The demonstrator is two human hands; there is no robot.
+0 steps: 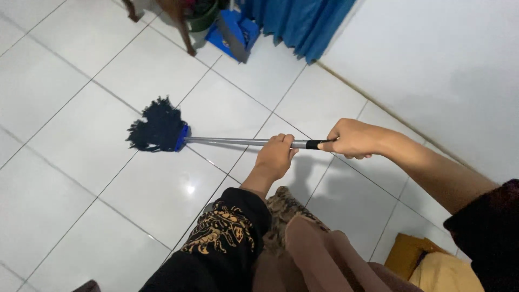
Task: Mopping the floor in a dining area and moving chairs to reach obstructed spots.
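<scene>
On the white tile floor (65, 178) our mop (216, 140) lies low, dark soft strand head (157, 130) w/ likely floppy drag, thin metal pole looking light & stiff, so we grip near the top: left hand (275, 157) closed on pole, right hand (351, 139) closed on black grip.

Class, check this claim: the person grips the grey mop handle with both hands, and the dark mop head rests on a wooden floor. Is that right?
Not quite. The head view shows the floor is white tile, not wood. The rest holds: the left hand and right hand grip the grey handle, and the dark mop head rests on the floor.
</scene>
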